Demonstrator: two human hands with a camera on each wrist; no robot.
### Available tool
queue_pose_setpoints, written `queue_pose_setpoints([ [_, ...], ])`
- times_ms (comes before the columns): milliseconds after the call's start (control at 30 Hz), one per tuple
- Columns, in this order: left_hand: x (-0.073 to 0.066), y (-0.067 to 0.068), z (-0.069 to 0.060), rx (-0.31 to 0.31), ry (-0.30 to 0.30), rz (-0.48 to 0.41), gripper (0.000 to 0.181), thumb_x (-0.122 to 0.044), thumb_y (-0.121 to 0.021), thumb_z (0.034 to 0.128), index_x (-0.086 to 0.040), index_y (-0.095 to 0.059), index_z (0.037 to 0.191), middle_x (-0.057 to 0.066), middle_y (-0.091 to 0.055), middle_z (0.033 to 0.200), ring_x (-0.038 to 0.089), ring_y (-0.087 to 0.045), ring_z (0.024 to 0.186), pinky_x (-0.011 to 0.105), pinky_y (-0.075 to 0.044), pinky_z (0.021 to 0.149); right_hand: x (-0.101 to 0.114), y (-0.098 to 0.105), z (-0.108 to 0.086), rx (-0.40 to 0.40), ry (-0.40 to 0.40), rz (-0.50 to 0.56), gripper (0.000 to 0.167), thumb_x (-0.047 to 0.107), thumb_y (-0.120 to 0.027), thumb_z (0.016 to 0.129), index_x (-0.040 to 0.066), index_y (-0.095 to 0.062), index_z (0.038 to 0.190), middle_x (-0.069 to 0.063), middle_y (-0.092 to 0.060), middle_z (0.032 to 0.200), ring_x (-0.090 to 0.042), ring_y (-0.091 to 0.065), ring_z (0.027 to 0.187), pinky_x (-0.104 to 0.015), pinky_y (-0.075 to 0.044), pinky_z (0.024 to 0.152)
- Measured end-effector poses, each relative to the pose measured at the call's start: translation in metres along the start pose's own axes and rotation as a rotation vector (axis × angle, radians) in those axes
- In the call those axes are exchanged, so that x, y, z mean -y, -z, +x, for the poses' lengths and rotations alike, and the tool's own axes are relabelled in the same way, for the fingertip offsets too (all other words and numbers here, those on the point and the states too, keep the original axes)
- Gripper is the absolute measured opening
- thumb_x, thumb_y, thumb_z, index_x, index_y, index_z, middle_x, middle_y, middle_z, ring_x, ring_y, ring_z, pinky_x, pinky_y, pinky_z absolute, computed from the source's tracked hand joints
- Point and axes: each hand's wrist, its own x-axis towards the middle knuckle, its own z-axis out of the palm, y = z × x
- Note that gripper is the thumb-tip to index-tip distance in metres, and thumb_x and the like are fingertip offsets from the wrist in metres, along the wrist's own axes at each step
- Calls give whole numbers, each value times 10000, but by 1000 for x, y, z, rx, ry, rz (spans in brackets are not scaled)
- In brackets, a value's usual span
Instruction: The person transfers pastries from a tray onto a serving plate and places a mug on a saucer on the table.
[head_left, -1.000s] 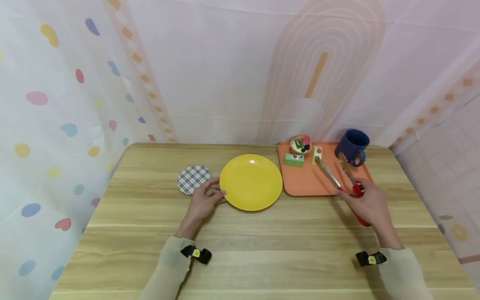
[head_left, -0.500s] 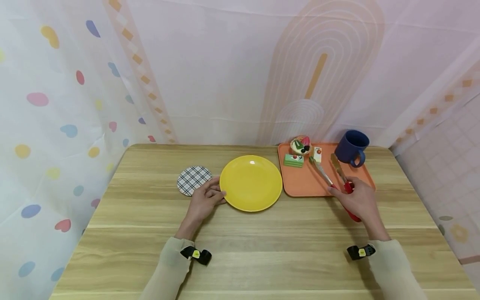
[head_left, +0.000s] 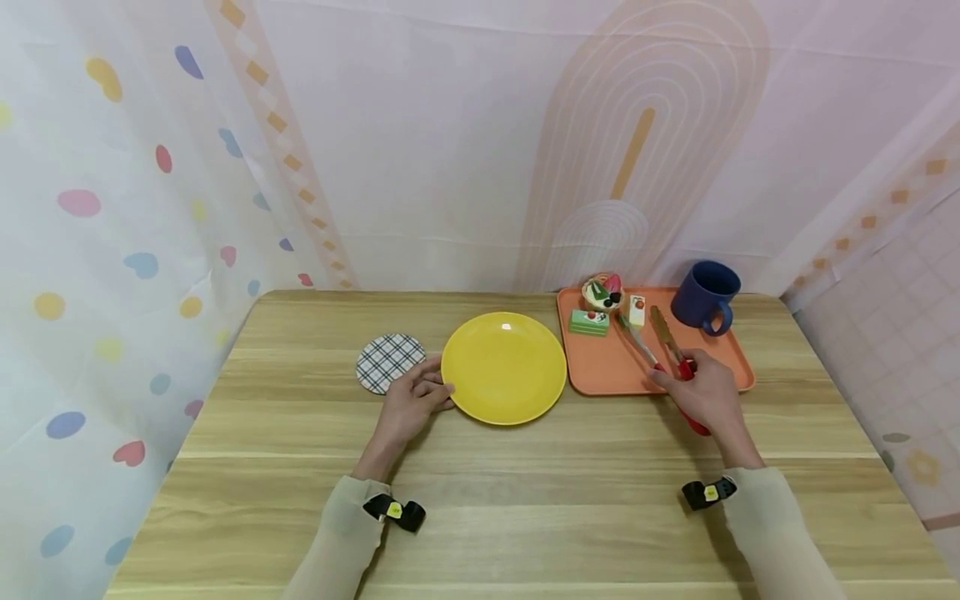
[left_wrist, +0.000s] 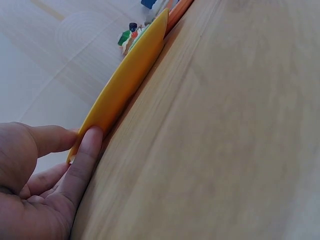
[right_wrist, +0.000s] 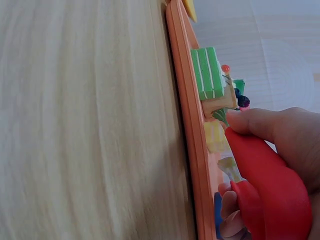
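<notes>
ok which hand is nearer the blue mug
Right: the right hand holds red-handled tongs in front of the blue mug; the left hand, farther off, grips the yellow plate.

Two arms reach forward and slant inward, the left arm (head_left: 333,533) and the right arm (head_left: 780,533), each in a pale sleeve, with the hands well apart (wider than the forearms' slant suggests). The left hand (head_left: 407,406) pinches, its thumb (left_wrist: 89,150) opposite the fingers (left_wrist: 52,139). The right hand (head_left: 708,393) grips, right thumb (right_wrist: 252,120) extended, its other fingers (right_wrist: 230,207) curled.
</notes>
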Motion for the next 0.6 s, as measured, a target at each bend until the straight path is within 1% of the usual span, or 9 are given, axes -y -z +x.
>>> queue_pose_setpoints([
  [167, -1, 0, -1, -3, 1, 3, 546, 12, -682, 959, -85, -521, 1472, 151, -624, 1114, 88, -696, 878, 257, -669, 801, 3, -3, 5, 1, -12, 4, 687, 457, -695, 940, -89, -550, 1331, -262, -661, 1021, -319, -605, 822, -255, -411, 554],
  [400, -2, 0, -1, -17, 7, -4, 535, 20, -681, 957, -75, -531, 1462, 151, -629, 1103, 88, -702, 865, 257, -670, 792, 7, -4, 9, 7, -18, 10, 620, 410, -697, 948, -93, -565, 1286, -225, -636, 928, -286, -563, 745, -269, -383, 515],
  [600, -2, -1, 0, -17, 5, 1, 522, 20, -680, 958, -76, -542, 1451, 155, -642, 1094, 93, -709, 858, 266, -672, 787, 7, -5, 11, 0, -8, 9, 592, 387, -693, 958, -92, -573, 1287, -277, -663, 1020, -333, -608, 799, -262, -418, 535],
])
